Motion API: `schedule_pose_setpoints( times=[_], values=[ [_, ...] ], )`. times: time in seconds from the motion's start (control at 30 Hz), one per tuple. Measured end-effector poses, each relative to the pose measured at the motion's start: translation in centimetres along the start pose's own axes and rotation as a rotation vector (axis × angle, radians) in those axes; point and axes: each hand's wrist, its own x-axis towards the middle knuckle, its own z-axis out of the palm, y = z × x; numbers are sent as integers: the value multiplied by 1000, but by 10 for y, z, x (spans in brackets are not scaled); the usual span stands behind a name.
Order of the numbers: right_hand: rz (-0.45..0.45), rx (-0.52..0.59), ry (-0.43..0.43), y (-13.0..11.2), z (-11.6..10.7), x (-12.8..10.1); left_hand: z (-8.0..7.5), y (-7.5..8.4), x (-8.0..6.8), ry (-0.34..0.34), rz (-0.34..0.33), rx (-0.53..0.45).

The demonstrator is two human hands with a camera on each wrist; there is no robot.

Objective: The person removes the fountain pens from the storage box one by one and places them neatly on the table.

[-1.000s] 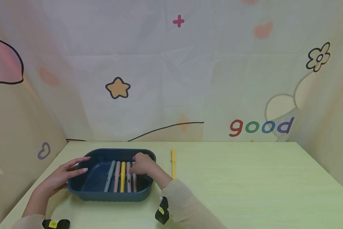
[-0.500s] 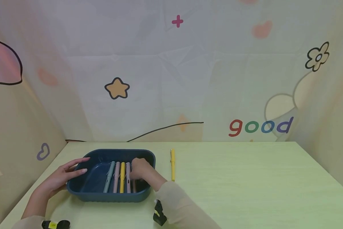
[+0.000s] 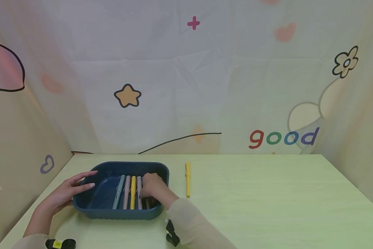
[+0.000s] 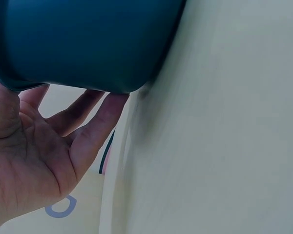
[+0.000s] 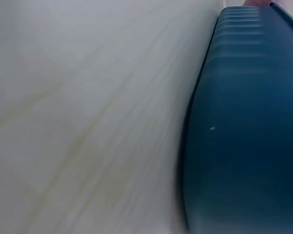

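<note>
Basin [image 3: 121, 215], blue, on table [image 3: 267, 200]; row of pens [image 3: 133, 193] inside, centre toward three o'clock. Left hand [image 3: 63, 193]: nine o'clock, fingers spread against basin. Right hand [image 3: 155, 186]: inside, three o'clock, fingertips hidden, cannot tell if pinching. Loose yellow pen [image 3: 187, 181]: outside, three o'clock.

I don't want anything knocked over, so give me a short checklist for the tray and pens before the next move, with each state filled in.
1. Tray steadied: ok, the left hand grips its left end.
2. Tray resting on the table: ok.
3. Visible pens uncrossed: ok, the teal pen, left pink pen, yellow pen and right pink pen lie side by side.
4. Right hand free of any pen: cannot tell, its fingertips are hidden inside the tray.
5. All pens inside: not ok, a loose yellow pen lies to the right of the tray.
</note>
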Motion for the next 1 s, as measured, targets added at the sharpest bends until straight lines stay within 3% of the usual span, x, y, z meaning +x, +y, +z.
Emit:
schedule_pose_setpoints(
  times=[0.3, 0.5, 0.8, 1.0],
  values=[
    [27, 36, 21, 0, 0, 0, -1, 2, 0, -4, -1, -3],
    [11, 68, 79, 2, 1, 0, -1, 1, 0, -9, -1, -12],
    [-77, 107, 164, 1, -6, -1, -1, 1, -1, -5, -14, -7],
    [-136, 233, 171, 5, -18, -6, 0, 2, -1, -8, -11, 0]
  ],
)
